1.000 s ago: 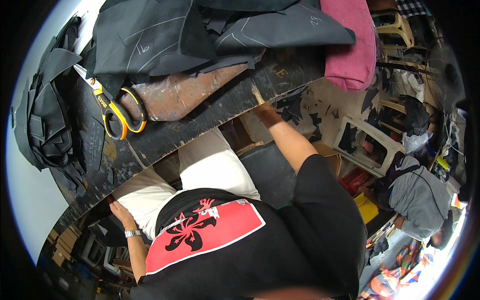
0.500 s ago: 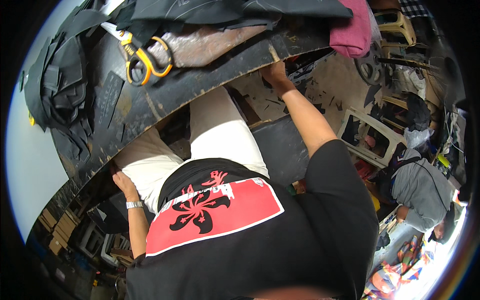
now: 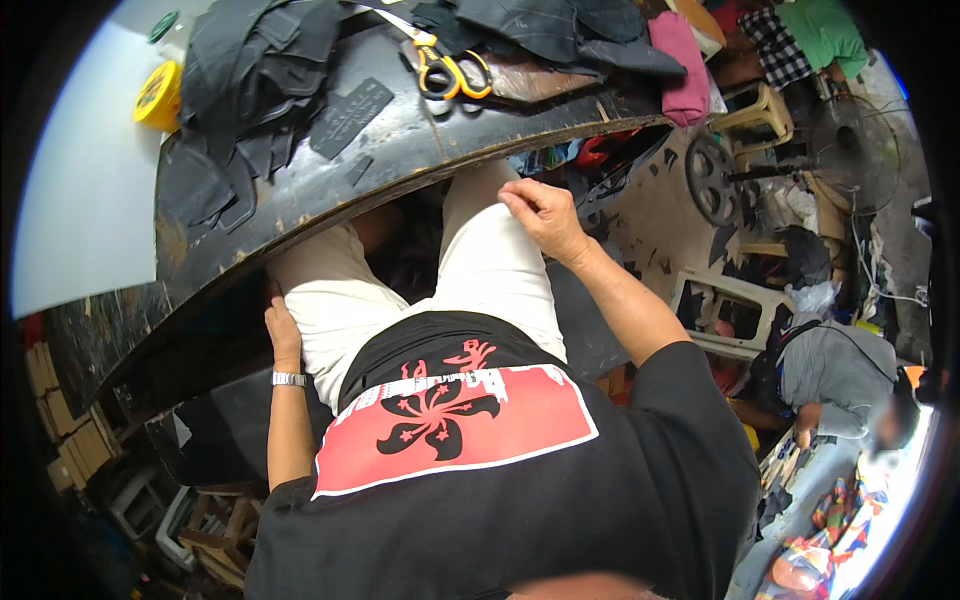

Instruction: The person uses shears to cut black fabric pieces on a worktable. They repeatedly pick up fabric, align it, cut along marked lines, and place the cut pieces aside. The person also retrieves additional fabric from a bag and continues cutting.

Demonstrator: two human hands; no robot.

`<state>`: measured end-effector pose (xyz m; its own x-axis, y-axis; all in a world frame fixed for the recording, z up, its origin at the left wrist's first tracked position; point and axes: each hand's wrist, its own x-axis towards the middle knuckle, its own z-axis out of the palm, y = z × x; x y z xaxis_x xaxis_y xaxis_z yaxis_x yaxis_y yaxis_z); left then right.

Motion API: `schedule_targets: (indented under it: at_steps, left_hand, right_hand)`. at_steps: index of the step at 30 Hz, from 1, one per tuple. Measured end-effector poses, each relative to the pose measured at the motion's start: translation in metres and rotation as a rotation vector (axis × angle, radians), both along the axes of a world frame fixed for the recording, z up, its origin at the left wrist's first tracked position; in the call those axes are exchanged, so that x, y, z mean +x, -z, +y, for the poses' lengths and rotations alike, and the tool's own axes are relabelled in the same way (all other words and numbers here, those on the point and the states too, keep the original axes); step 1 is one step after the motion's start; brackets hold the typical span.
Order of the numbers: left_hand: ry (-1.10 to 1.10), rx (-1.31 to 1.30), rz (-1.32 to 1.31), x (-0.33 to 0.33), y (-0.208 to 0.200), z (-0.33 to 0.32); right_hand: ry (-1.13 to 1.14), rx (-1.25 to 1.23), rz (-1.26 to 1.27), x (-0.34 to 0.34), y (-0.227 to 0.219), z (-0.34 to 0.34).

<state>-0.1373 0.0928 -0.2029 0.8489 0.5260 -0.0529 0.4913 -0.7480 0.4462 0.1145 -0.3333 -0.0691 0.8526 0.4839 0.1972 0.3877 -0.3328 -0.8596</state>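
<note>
My right hand point(image 3: 547, 218) is above my right thigh, just short of the table edge. Its fingers curl in toward the thumb, and whatever lies inside them is hidden. Beside my left thigh rests my left hand point(image 3: 284, 328), fingers stretched forward along the trousers point(image 3: 320, 285) and partly in the shadow under the table. Both hands are off the dark worktable point(image 3: 300, 205). On it lie scissors point(image 3: 428, 55) with yellow and black handles, blades pointing away to the left. Dark cut fabric pieces point(image 3: 250, 70) are heaped at the left, and a flat dark piece point(image 3: 350, 117) lies nearer.
A yellow round container point(image 3: 158, 97) stands on the white surface point(image 3: 85, 200) at left. Pink cloth point(image 3: 685, 75) hangs over the table's right end. Scraps litter the floor at right, near a pale plastic stool point(image 3: 728, 312), a fan point(image 3: 845, 137) and another person in grey point(image 3: 838, 368).
My right hand has come back from the table edge to above my thigh. The view has shifted, so the scissors appear farther right and higher. My left hand stays beside my thigh.
</note>
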Motion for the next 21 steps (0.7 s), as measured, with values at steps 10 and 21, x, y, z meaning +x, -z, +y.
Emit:
schedule_targets:
  at_steps: [10, 21]
  left_hand:
    - [-0.109, -0.125, -0.345, 0.012, -0.104, -0.044]
    - [0.408, -0.405, -0.666, 0.092, -0.206, -0.079]
  right_hand:
    - [0.129, -0.177, -0.729, 0.058, -0.094, 0.092]
    - [0.315, -0.783, -0.535, 0.102, -0.092, 0.129]
